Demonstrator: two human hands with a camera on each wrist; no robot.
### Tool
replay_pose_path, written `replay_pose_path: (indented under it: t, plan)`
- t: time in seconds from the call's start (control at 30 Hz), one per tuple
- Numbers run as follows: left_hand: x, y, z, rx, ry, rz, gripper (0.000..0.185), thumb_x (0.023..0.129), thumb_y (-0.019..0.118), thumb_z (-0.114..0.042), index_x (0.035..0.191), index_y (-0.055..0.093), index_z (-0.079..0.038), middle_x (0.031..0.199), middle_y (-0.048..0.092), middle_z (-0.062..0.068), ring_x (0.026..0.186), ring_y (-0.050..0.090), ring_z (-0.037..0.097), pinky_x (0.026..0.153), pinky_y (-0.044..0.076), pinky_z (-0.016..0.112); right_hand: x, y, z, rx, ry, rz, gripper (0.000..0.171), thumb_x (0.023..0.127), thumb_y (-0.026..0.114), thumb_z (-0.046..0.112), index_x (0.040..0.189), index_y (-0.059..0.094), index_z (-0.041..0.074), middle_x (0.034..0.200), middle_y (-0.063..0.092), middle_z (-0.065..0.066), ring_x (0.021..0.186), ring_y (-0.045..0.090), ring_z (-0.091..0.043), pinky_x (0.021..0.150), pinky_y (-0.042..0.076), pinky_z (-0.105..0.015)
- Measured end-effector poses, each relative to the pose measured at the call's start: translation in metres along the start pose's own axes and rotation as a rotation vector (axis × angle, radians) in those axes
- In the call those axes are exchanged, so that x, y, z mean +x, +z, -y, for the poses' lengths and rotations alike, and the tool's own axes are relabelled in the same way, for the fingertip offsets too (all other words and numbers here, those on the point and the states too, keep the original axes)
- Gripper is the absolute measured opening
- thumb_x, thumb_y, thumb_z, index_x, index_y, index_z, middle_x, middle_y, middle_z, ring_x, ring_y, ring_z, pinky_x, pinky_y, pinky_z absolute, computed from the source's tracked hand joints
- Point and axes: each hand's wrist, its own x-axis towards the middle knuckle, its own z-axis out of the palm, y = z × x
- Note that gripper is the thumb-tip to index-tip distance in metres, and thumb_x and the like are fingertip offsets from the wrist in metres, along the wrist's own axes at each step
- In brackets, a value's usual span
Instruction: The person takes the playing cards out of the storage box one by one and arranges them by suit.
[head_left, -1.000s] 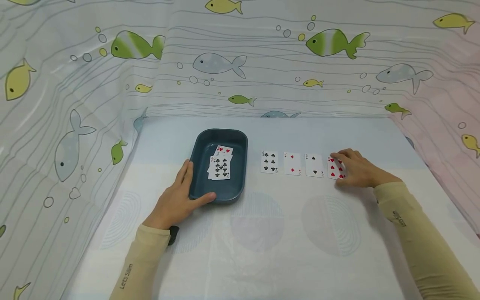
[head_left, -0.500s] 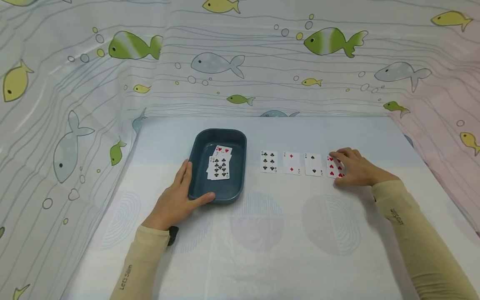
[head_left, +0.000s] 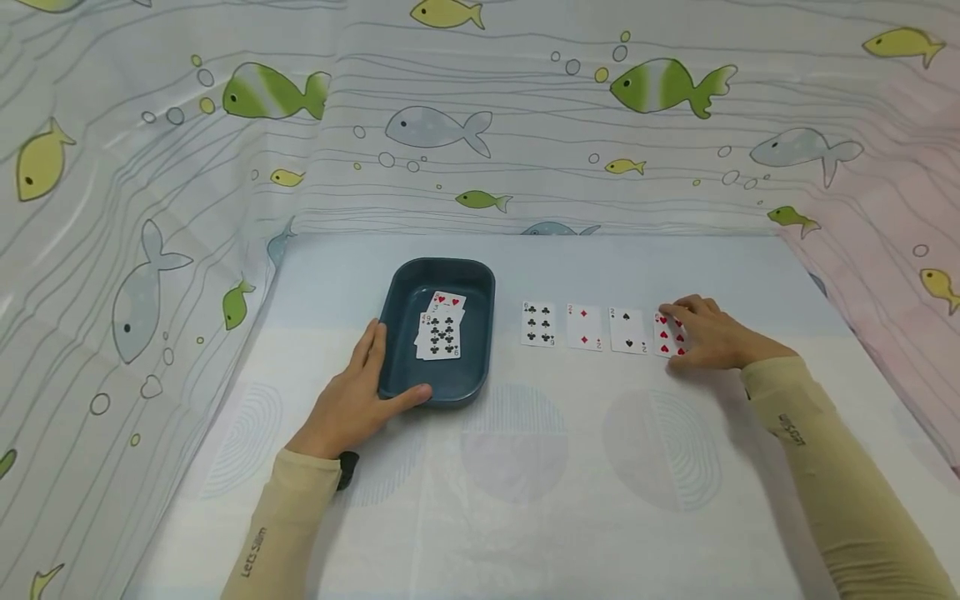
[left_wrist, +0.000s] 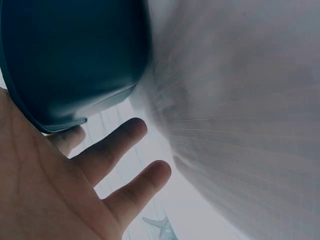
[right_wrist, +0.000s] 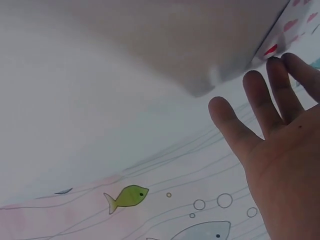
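Note:
A dark blue tray (head_left: 450,390) stands left of centre in the head view. My left hand (head_left: 348,408) spans its near left corner, straight fingers along the outer side and thumb over the front rim. Below the tray's wall (left_wrist: 75,55), the left wrist view shows the outer fingers extended. Far right in a row of playing cards, my right hand (head_left: 712,337) pinches the six of hearts (head_left: 663,336) between thumb and fingers at its top and bottom edges. The hand covers that card's right part. In the right wrist view its red markings (right_wrist: 270,50) show past the fingertips.
Left of the six of hearts lie the two of spades (head_left: 628,331), two of diamonds (head_left: 584,327) and six of clubs (head_left: 537,324), face up. Several overlapping cards, a nine of clubs (head_left: 439,337) on top, lie in the tray. A fish-print sheet (head_left: 555,100) walls the table.
Only the view shifts slightly as the head moves. Both hands, the tray and the cards keep their places.

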Motion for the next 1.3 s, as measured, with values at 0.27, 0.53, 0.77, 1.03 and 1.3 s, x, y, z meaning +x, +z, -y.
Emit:
replay_pose_path:
  t: [0.27,0.53,0.77,1.03,1.3]
  plan:
    - [0.001,0.001,0.0,-0.005,-0.004,0.008,0.123,0.082,0.057,-0.083,0.163,-0.008,-0.018,0.17,-0.008,0.0,0.144,0.033,0.045,0.109,0.036,0.061,0.006,-0.004,0.012,0.017,-0.066,-0.049,0.083,0.079,0.076,0.023,0.15,0.041,0.0,0.144,0.038,-0.025,0.131,0.035,-0.043,0.103,0.036,-0.064]
    - [0.001,0.001,0.001,-0.003,-0.002,0.004,0.123,0.081,0.058,-0.083,0.163,-0.007,-0.018,0.17,-0.007,0.001,0.143,0.035,0.045,0.109,0.036,0.06,0.02,0.001,0.029,0.063,-0.146,-0.108,0.076,0.083,0.076,0.023,0.15,0.045,0.003,0.146,0.041,-0.022,0.134,0.035,-0.039,0.106,0.035,-0.062]
    - [0.001,0.001,-0.001,0.003,-0.001,0.005,0.123,0.081,0.058,-0.083,0.163,-0.008,-0.017,0.17,-0.007,0.002,0.143,0.035,0.045,0.109,0.037,0.06,0.032,0.004,0.05,0.096,-0.179,-0.17,0.071,0.083,0.078,0.026,0.147,0.052,0.01,0.145,0.046,-0.011,0.136,0.039,-0.031,0.108,0.036,-0.056]
    - [0.0,-0.001,-0.002,0.008,0.002,0.003,0.123,0.081,0.058,-0.083,0.163,-0.007,-0.017,0.17,-0.007,0.002,0.142,0.037,0.046,0.107,0.038,0.061,0.044,0.002,0.088,0.175,-0.262,-0.236,0.065,0.086,0.076,0.03,0.146,0.054,0.016,0.147,0.046,-0.006,0.135,0.042,-0.027,0.104,0.041,-0.054]
    - [-0.001,-0.002,-0.002,0.003,-0.002,0.003,0.123,0.082,0.058,-0.082,0.163,-0.007,-0.017,0.17,-0.008,0.001,0.143,0.035,0.046,0.108,0.037,0.061,0.06,0.006,0.132,0.231,-0.343,-0.276,0.065,0.089,0.075,0.041,0.148,0.052,0.023,0.146,0.045,0.001,0.126,0.049,-0.019,0.099,0.046,-0.05]
